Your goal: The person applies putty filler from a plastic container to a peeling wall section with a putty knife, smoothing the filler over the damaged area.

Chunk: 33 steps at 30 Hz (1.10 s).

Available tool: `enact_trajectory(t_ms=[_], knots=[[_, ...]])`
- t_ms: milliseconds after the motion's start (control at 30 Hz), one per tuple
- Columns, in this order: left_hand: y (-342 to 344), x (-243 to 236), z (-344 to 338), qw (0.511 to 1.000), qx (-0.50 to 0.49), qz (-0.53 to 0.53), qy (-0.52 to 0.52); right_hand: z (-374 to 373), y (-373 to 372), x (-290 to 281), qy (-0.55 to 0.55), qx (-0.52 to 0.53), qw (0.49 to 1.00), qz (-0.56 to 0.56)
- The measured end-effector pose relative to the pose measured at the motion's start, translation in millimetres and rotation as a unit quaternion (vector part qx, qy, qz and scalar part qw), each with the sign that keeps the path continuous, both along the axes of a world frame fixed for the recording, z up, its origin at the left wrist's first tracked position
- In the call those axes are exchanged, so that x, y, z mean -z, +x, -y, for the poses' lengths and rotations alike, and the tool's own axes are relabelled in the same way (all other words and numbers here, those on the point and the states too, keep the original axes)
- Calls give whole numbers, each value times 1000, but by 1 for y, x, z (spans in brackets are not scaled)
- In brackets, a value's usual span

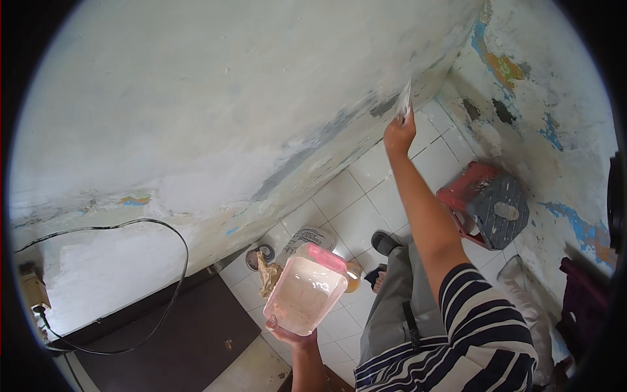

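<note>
My left hand [292, 334] grips a pink plastic tub [326, 257] by its lower edge and underside. Off-white wet paste [305, 291] coats the inside of the tub. Stretched far forward, my right hand [400, 138] is closed around a thin, flat blade tool that looks like a putty knife [406, 98]. Its blade points up along the patchy wall [274, 130], near a dark grey streak; whether it touches the surface I cannot tell. My right fingers wrap the handle and hide most of it.
A red and grey step stool [499, 212] stands on the white tiles by the right wall. Behind the tub are a white bucket [304, 236], a small round can [260, 256] and crumpled brown paper [268, 274]. A black cable [186, 261] loops above a dark brown panel [163, 333].
</note>
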<state>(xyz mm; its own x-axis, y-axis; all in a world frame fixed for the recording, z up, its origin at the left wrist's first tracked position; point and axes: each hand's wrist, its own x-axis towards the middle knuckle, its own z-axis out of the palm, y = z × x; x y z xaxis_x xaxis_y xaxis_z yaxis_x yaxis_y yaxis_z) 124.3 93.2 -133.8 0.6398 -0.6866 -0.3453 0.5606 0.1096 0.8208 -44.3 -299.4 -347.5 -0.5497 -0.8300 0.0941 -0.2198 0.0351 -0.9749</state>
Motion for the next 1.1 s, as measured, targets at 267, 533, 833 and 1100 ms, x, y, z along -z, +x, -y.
enact_trajectory(t_ms=[267, 533, 833, 1100], knots=[[-1, 8, -10, 1000, -7, -26, 13, -76, 80, -28, 77, -164, 983, 44], [3, 1, -5, 1000, 8, 0, 16, -94, 71, -10, 50, -110, 987, 108], [-1, 10, -10, 1000, 0, -27, 6, -40, 85, -23, 26, -99, 994, 37], [0, 13, -14, 998, -15, -33, 43, -150, 104, 9, 39, -247, 966, 67]])
